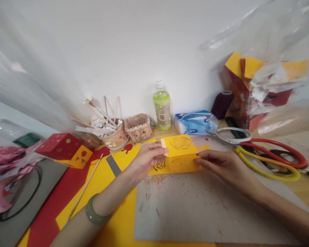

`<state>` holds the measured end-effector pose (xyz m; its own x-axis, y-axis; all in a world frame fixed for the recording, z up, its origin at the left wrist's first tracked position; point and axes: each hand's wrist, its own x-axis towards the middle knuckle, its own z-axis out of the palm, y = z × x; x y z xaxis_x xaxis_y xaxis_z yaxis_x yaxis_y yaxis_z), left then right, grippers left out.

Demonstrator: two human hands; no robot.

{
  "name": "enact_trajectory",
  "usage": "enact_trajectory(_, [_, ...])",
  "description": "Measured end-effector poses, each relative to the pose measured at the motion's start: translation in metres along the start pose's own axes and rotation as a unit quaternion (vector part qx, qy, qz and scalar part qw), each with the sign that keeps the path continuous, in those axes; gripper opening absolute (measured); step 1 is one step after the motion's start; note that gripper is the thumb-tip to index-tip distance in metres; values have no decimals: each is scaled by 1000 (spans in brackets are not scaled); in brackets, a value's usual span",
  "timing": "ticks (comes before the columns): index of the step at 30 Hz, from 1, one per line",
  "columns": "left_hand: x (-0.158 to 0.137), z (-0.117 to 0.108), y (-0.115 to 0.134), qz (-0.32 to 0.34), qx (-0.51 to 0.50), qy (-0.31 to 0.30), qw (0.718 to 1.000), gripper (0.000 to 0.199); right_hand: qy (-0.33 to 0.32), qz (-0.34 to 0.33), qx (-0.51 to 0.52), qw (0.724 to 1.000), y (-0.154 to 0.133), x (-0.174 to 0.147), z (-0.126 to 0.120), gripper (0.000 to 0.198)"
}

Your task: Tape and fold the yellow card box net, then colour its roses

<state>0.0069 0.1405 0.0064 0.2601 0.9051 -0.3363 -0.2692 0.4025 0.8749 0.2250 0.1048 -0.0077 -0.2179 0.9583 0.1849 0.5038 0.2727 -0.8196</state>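
Between my two hands is a folded piece of yellow paper (184, 162) with swirling cut-out patterns on its faces. My left hand (149, 156) grips its left side, thumb on the paper near a white strip along the edge. At the right side, my right hand (218, 163) pinches the paper between thumb and fingers. The paper is held just above a grey board (180, 209) strewn with small scraps. A green bangle (95, 211) circles my left wrist.
Left lie yellow sheets (126, 202), a thin stick (84, 185) and a red-and-yellow paper box (64, 151). Behind stand small baskets (138, 128), a bottle (161, 106) and a tissue pack (195, 122). Red-handled scissors (280, 145), yellow-handled scissors (270, 171) and a thread spool (222, 104) are right.
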Motion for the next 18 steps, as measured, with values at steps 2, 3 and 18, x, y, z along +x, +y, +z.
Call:
enact_trajectory(2, [0, 0, 0, 1, 3, 1, 1000, 18, 6, -1, -1, 1000, 0, 0, 0, 36])
enact_trajectory(3, [0, 0, 0, 3, 5, 0, 1000, 19, 8, 0, -1, 1000, -1, 0, 0, 37])
enact_trajectory(18, [1, -1, -1, 3, 26, -11, 1000, 18, 18, 28, 46, 998, 7, 2, 0, 41])
